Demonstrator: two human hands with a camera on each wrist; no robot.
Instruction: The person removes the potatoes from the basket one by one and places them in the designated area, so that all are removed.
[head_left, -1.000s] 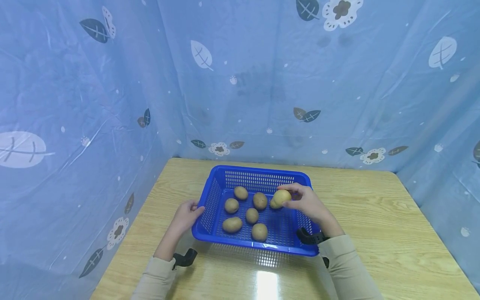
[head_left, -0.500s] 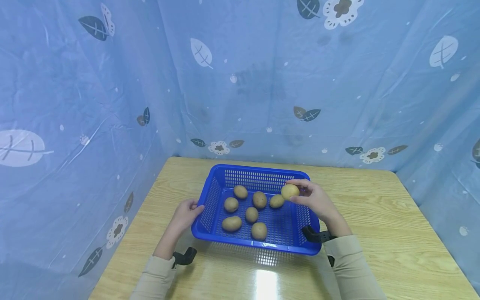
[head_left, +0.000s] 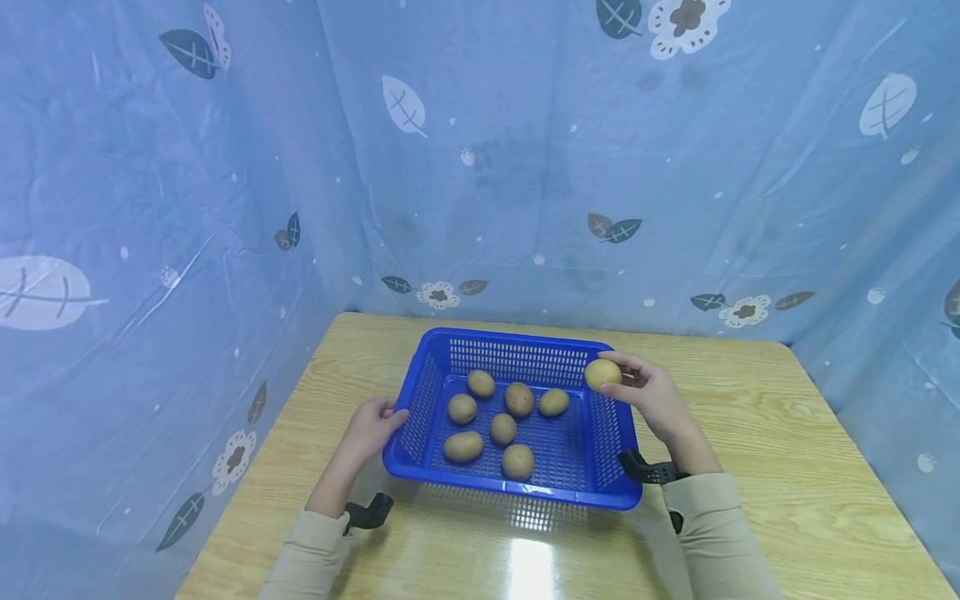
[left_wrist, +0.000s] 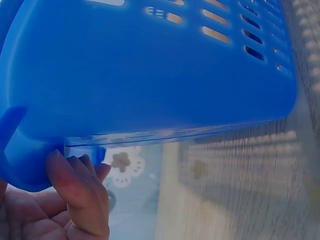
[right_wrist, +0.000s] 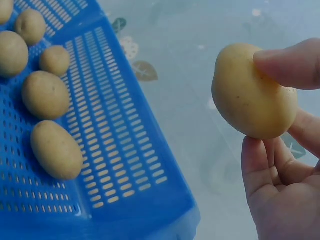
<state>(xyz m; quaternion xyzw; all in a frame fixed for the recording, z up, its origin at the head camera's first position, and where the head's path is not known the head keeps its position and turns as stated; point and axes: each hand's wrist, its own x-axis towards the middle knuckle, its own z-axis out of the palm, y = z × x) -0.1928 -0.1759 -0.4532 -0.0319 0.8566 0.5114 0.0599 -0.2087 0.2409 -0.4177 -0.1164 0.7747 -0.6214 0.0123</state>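
Observation:
My right hand (head_left: 651, 395) pinches a pale yellow potato (head_left: 602, 376) between thumb and fingers, above the right end of a blue plastic basket (head_left: 517, 490). In the right wrist view this potato (right_wrist: 250, 92) is raised well clear of the others. My left hand (head_left: 372, 430) grips the basket's left rim, thumb on top; from below, in the left wrist view, the fingers (left_wrist: 82, 192) curl under the rim. Several brown potatoes lie spread on the basket floor, among them an oval one (head_left: 554, 402) nearest the right hand and a longer one (head_left: 464, 447) at the front left.
The basket stands on a wood-grain table (head_left: 757, 450), whose surface reaches out on both sides. A blue curtain (head_left: 495, 208) printed with leaves and flowers hangs behind and along the sides. Black camera mounts (head_left: 370, 511) sit on both wrists.
My right hand has carried the pale potato up and to the right, away from the oval potato it overlapped. The left hand keeps its grip on the rim.

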